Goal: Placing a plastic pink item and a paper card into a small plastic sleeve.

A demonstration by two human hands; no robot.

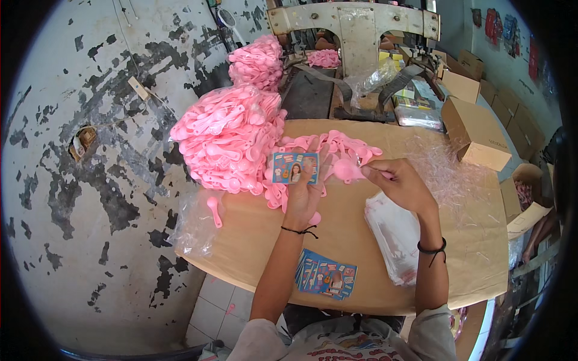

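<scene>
Above brown tabletop (253, 225), left hand (303, 195) upright around blue card (283, 168), right hand (406, 183) leftward, tight on pink spoon (347, 171)

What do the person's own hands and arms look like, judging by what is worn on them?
Both the left hand and the right hand are ungloved. A thin black cord circles the left wrist; a thicker black band circles the right. Pale grey sleeves leave the forearms bare.

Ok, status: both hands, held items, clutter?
Left fingers hold a blue card. Right fingers pinch a pink spoon. Loose pink spoons crowd close beyond.
</scene>
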